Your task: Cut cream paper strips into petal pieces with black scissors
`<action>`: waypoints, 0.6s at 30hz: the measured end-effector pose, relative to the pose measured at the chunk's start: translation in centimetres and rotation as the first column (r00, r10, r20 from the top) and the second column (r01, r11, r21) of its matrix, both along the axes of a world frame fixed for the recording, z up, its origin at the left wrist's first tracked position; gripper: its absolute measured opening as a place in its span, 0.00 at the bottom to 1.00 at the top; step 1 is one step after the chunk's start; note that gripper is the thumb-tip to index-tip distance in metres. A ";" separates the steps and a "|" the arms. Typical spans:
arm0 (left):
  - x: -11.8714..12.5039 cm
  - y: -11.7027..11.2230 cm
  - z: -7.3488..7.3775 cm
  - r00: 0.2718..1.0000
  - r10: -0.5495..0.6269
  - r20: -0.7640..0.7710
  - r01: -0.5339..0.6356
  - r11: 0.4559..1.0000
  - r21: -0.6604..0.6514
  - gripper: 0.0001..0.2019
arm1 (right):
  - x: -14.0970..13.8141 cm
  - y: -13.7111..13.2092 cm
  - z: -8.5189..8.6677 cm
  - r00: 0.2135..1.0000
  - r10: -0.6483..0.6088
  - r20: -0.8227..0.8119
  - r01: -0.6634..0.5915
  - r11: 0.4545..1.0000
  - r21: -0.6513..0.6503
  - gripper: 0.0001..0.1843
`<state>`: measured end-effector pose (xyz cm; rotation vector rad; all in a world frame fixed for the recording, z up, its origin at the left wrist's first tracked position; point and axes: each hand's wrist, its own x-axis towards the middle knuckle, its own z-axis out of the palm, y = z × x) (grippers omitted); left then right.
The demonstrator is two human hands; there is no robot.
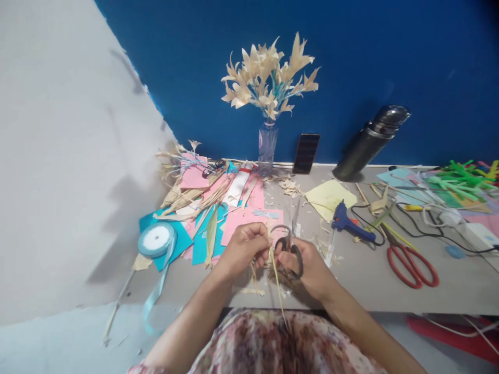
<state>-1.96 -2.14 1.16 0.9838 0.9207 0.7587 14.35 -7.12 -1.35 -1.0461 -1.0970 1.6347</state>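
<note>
My left hand (249, 245) is closed in a pinch on a thin yellowish strip (277, 283), which hangs down toward my lap. Just to its right, my right hand (307, 262) is wrapped around a pair of scissors with dark handles (299, 259). Their blades point up and away from me over the table. The strip's upper end is hidden by my fingers. Behind my hands lie pink paper sheets (244, 231), with scraps of dried husk around them.
A bottle (267, 148) with husk flowers, a phone (306, 154) and a dark flask (366, 145) stand along the blue wall. Rightward lie a blue glue gun (353, 223) with its cord and red-handled scissors (412, 265). A ribbon spool (156, 239) sits at the left.
</note>
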 end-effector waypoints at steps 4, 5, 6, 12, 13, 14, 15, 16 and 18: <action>0.3 0.3 0.0 0.999 0.052 0.005 -0.052 0.998 0.046 0.08 | -0.5 0.7 0.6 0.995 -0.041 -0.094 0.038 0.999 -0.031 0.15; 0.3 0.3 0.0 0.999 0.053 0.008 -0.053 0.997 0.047 0.08 | -0.6 0.8 0.5 0.994 -0.065 -0.093 0.061 0.997 -0.044 0.14; 0.4 0.3 0.0 0.999 0.051 0.012 -0.051 0.998 0.040 0.08 | -0.8 0.9 0.4 0.992 -0.092 -0.086 0.087 0.995 -0.055 0.13; 0.6 0.9 0.1 0.987 0.116 0.109 -0.111 0.993 -0.044 0.08 | -1.0 1.6 0.2 0.990 -0.138 0.035 0.140 0.989 -0.044 0.08; 0.7 1.1 0.1 0.983 0.128 0.130 -0.121 0.991 -0.059 0.08 | -1.0 1.8 0.4 0.990 -0.138 0.040 0.140 0.989 -0.041 0.08; 0.7 1.3 0.1 0.979 0.137 0.150 -0.128 0.989 -0.072 0.08 | -0.9 2.1 0.6 0.990 -0.138 0.037 0.139 0.989 -0.044 0.08; 0.8 1.6 0.2 0.975 0.145 0.170 -0.133 0.988 -0.082 0.08 | -0.9 2.4 0.7 0.990 -0.136 0.026 0.137 0.989 -0.055 0.08; 0.9 1.8 0.2 0.970 0.149 0.189 -0.134 0.987 -0.092 0.08 | -0.8 2.7 0.9 0.991 -0.131 0.011 0.131 0.989 -0.072 0.08; 1.0 2.3 0.2 0.965 0.146 0.220 -0.123 0.986 -0.113 0.09 | -0.7 3.3 1.0 0.993 -0.119 -0.019 0.117 0.988 -0.105 0.07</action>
